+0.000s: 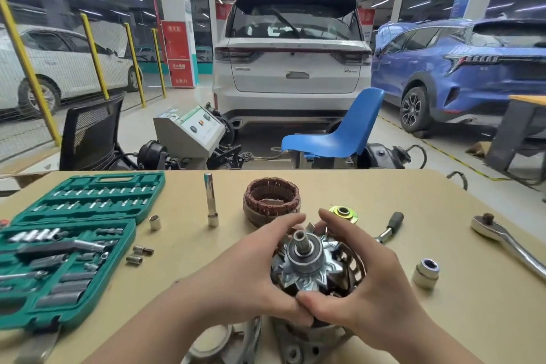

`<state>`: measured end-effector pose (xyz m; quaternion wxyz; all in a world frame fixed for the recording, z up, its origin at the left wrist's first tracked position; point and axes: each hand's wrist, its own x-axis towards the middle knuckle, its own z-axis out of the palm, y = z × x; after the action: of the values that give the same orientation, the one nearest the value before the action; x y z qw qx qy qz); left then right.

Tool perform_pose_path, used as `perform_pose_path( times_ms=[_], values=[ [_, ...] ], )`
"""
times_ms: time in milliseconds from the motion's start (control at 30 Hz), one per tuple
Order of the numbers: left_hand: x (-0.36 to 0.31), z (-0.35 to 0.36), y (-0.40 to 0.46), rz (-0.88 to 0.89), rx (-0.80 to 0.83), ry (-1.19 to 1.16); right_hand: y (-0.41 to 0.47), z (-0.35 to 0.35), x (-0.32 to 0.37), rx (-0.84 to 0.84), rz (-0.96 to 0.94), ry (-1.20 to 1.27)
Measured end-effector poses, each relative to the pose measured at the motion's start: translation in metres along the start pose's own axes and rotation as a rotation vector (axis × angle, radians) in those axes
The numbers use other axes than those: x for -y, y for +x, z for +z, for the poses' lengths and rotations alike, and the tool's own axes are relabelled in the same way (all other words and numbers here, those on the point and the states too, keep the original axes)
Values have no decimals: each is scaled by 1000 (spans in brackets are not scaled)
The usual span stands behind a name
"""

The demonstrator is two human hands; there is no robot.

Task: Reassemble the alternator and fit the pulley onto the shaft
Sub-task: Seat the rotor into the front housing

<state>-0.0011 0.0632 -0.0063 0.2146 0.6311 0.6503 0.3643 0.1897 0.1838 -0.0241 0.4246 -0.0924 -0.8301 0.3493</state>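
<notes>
Rotor (307,263), finned, bearing on upright shaft, gripped around its sides by left hand (251,272) and right hand (363,281); copper stator (271,201), pulley (343,214) behind; socket case (68,245) left.

At your nine o'clock lies the open green socket case (79,233). A blue chair (336,130) stands at twelve. A white car (292,59) is parked beyond it.

Lower frame edge cuts off the alternator housing (307,346); both hands hide the rotor (313,266) sides; socket case (68,248) contents are blurred.
</notes>
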Motion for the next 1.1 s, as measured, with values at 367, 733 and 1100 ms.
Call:
perform_pose_path(
  times_ms=[367,733,1100],
  values=[
    [-3,22,1,-1,-211,28,5,-14,-10,-7,258,242],
    [-8,-13,-18,-174,-264,34,5,28,-16,68,538,274],
    [-30,-26,0,-233,-137,209,4,25,-32,87,560,165]
  ],
)
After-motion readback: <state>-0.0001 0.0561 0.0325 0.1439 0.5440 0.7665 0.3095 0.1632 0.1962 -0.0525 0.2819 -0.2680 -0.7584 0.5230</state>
